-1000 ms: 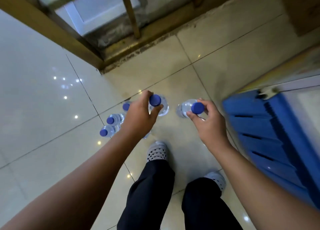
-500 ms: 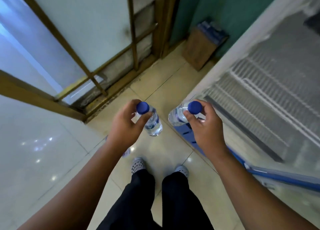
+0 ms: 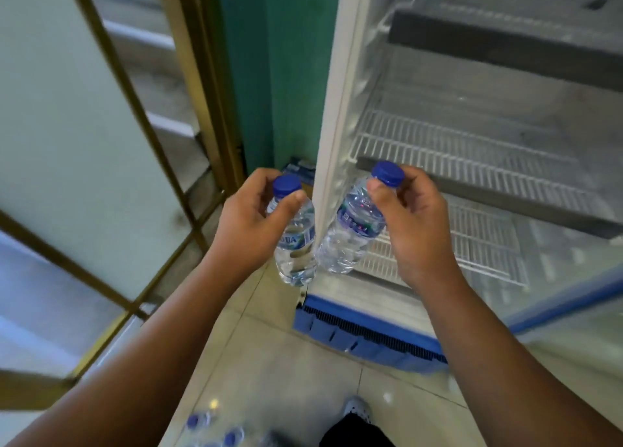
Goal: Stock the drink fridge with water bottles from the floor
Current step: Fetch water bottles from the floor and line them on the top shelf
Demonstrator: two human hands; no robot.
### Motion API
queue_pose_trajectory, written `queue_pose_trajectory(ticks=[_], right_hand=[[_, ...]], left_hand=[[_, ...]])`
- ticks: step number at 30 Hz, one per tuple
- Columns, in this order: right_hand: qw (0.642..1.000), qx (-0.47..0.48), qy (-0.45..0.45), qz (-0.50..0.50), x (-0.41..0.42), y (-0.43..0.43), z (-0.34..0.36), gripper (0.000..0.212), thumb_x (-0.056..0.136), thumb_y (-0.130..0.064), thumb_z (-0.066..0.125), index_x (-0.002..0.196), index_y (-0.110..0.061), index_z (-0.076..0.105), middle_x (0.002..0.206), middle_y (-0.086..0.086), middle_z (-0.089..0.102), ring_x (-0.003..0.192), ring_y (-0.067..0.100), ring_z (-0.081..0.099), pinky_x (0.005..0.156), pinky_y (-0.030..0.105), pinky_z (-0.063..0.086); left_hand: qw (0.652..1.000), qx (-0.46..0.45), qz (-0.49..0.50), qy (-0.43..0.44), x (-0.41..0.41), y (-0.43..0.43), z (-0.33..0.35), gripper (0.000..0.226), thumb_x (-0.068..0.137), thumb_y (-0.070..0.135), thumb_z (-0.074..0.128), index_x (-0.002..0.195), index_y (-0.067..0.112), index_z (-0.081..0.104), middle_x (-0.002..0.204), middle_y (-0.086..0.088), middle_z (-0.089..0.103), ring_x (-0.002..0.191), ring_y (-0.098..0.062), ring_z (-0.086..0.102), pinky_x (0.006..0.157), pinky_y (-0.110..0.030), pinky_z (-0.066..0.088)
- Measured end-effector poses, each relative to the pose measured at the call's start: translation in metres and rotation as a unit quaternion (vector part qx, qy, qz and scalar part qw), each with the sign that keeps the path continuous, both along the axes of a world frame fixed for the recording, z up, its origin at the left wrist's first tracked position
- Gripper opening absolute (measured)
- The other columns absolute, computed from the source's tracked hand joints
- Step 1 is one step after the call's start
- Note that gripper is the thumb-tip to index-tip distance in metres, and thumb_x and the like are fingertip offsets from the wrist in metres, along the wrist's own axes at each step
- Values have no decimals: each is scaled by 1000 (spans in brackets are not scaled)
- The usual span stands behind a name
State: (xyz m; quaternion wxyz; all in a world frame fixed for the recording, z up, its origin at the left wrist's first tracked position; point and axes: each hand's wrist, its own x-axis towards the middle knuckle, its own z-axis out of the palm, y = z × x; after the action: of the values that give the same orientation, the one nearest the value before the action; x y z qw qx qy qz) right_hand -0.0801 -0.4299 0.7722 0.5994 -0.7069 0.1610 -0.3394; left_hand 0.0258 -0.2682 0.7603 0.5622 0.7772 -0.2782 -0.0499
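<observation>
— What colours do we have here?
— We see a clear plastic bottle on the left, with a blue cap and a white label with blue letters. The clear plastic bottle on the right has a blue cap and a dark blue label band.
— And around them?
— A white drink fridge with white wire shelves and a blue slatted base grille, a teal painted wall, and glossy cream floor tiles.

We seem to be in a small shop or café corner: an upright drink fridge with white wire shelves and a blue base grille stands open on a glossy tiled floor, beside a teal wall and brass-framed frosted glass panels.
</observation>
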Motion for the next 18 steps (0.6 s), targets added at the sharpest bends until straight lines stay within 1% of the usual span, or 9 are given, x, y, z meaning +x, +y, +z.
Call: queue_pose_trajectory(ticks=[2, 4, 7, 9, 10, 12, 14, 16, 18], right_hand=[[1000, 1, -28, -8, 0, -9, 23, 14, 86, -21, 66, 94, -32, 64, 89, -11, 68, 87, 11, 62, 84, 27, 52], [998, 11, -57, -14, 0, -21, 45, 13, 87, -21, 65, 94, -32, 64, 87, -12, 69, 87, 9, 65, 81, 26, 52], [995, 34, -88, -23, 2, -42, 76, 12, 88, -23, 63, 92, -35, 64, 87, -12, 69, 88, 15, 68, 79, 37, 55], [990, 71, -122, -20, 3, -58, 96, 10, 89, -20, 61, 91, -30, 64, 84, -11, 68, 80, 12, 69, 72, 35, 56], [987, 82, -138, -17, 4, -66, 107, 10, 89, -20, 60, 90, -29, 64, 81, -11, 68, 76, 10, 68, 70, 33, 55], [984, 97, -152, -11, 6, -80, 131, 9, 91, -22, 58, 87, -28, 64, 77, -11, 68, 73, 11, 66, 70, 33, 55], [983, 89, -159, -10, 7, -97, 153, 11, 93, -24, 55, 87, -27, 62, 73, -11, 67, 69, 11, 66, 64, 31, 56], [984, 67, -162, -13, 8, -113, 173, 12, 94, -27, 52, 87, -27, 62, 76, -9, 67, 70, 12, 66, 60, 32, 56], [984, 42, -173, -13, 11, -132, 190, 12, 95, -29, 52, 89, -26, 62, 77, -6, 66, 73, 13, 66, 61, 32, 56]], left_hand=[[1000, -10, -19, -21, 7, -19, 26, 18, 84, 38, 62, 96, 26, 56, 87, 5, 69, 84, -14, 67, 80, -45, 56], [998, -17, -35, -45, 13, -39, 51, 25, 81, 44, 62, 96, 25, 55, 87, 4, 69, 83, -15, 67, 79, -45, 56], [995, -27, -60, -75, 20, -69, 89, 32, 74, 57, 59, 91, 30, 55, 89, 1, 70, 86, -21, 67, 81, -48, 55], [991, -33, -79, -102, 24, -89, 115, 36, 73, 59, 57, 90, 27, 54, 91, -4, 70, 88, -25, 67, 81, -50, 54], [989, -43, -84, -114, 26, -99, 128, 39, 74, 59, 57, 90, 23, 53, 91, -8, 70, 89, -28, 67, 81, -52, 54], [985, -64, -90, -134, 29, -120, 153, 46, 75, 59, 56, 90, 16, 51, 90, -15, 69, 88, -33, 66, 79, -55, 53], [980, -75, -96, -157, 31, -141, 179, 50, 75, 59, 56, 89, 11, 49, 89, -20, 67, 88, -35, 66, 78, -56, 52], [976, -76, -106, -176, 31, -162, 203, 52, 75, 60, 57, 89, 10, 50, 88, -18, 68, 86, -33, 68, 78, -55, 52], [970, -54, -116, -207, 33, -183, 223, 50, 78, 59, 58, 91, 11, 51, 87, -16, 68, 82, -30, 67, 74, -49, 54]])
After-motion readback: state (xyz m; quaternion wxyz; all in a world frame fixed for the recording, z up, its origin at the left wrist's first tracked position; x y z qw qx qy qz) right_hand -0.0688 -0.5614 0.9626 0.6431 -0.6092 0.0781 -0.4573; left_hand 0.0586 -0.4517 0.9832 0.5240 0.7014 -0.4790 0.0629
